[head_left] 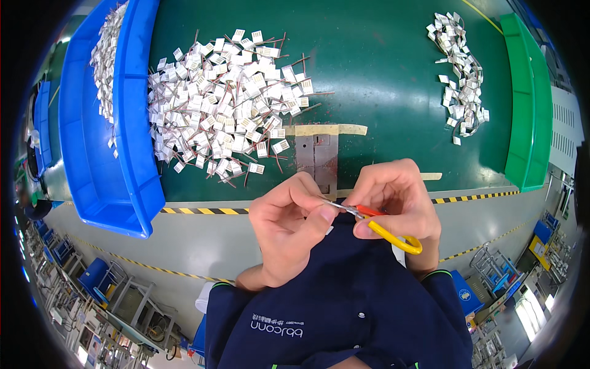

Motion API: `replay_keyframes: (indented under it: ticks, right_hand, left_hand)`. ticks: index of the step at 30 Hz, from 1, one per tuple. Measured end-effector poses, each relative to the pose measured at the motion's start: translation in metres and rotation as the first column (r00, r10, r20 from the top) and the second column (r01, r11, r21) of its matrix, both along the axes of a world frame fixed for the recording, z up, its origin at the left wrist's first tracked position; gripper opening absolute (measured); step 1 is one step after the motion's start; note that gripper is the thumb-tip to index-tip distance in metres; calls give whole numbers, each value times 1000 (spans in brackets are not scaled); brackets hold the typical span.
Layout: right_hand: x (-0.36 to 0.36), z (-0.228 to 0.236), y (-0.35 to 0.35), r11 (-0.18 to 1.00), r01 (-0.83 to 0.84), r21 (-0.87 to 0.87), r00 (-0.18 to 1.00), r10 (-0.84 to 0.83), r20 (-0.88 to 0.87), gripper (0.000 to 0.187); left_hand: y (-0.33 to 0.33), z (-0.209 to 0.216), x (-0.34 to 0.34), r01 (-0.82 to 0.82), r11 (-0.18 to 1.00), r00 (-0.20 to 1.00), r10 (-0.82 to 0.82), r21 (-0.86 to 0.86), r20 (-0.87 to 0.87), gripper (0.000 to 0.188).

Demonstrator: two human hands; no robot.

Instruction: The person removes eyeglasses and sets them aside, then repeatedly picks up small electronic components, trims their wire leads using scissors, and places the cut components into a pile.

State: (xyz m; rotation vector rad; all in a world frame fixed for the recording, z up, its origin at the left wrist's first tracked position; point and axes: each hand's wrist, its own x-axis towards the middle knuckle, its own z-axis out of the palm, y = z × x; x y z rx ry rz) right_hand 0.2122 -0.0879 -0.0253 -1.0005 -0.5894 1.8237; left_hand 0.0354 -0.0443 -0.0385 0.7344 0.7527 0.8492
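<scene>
My right hand [399,197] grips small scissors [384,229] with yellow and orange handles, the blades pointing left toward my left hand [289,227]. My left hand pinches something small at the blade tips, just off the near edge of the green table [381,74]; the piece itself is hidden by my fingers. A large heap of small white connectors with short red-brown wires [224,101] lies on the table's left half. A smaller pile of similar white pieces [461,74] lies at the far right.
A blue bin [132,184] holding more white pieces stands at the table's left, a green bin [528,104] at its right. A taped grey patch [316,157] sits on the table ahead of my hands. Yellow-black striped tape edges the table; blue crates and racks show on the floor below.
</scene>
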Motion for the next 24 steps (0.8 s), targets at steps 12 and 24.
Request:
replay_keyframes:
  ticks: [12,24]
  right_hand:
    - [2,-1,-1,1000,21,5,1000,-21,-19,15]
    - [3,3,-2,1000,17,8,1000,-18,14,18]
  left_hand:
    - [1,1,-1,30,1000,999,-30,5,-27,9]
    - [1,-2,-2,28,999,999,-27,31,-36,10]
